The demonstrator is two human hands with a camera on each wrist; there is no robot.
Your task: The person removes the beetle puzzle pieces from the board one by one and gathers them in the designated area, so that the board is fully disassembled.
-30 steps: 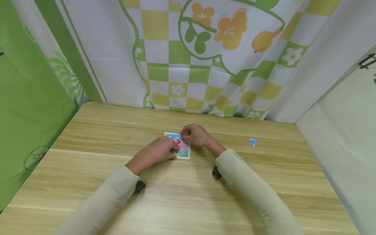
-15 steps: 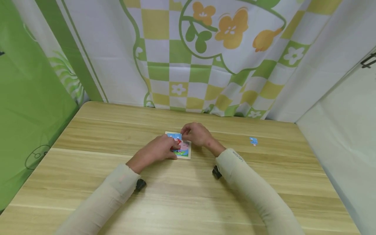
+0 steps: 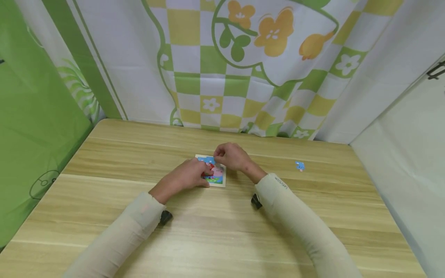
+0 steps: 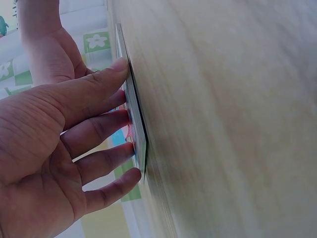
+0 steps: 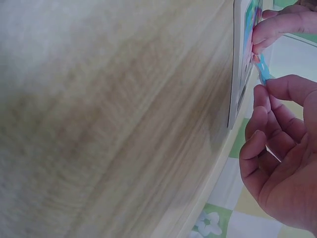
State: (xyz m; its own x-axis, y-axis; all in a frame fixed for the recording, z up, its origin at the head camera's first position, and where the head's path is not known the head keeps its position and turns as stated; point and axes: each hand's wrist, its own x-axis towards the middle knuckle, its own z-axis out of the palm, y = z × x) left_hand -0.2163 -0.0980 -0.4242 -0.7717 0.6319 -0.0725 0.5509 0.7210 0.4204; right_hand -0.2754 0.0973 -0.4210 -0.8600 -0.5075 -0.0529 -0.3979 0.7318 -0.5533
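A small jigsaw puzzle in a pale frame (image 3: 218, 180), with a colourful cartoon picture, lies flat on the wooden table. My left hand (image 3: 187, 175) covers its left part. In the left wrist view the fingers (image 4: 101, 161) are fairly straight, fingertips on the picture and thumb at the near edge. My right hand (image 3: 233, 156) is at the board's upper right corner. Seen from the right wrist, its thumb and forefinger pinch a blue puzzle piece (image 5: 263, 69), tilted up from the board. How far that piece touches the board is hard to tell.
A loose blue puzzle piece (image 3: 300, 166) lies on the table (image 3: 215, 235) to the right of my right hand. Behind the table's far edge hangs a checked, flowered curtain (image 3: 212, 88). Green cloth (image 3: 34, 127) borders the left side.
My right hand has shifted very slightly at the board's upper right corner, still pinching the puzzle piece. The left hand stays on the board.
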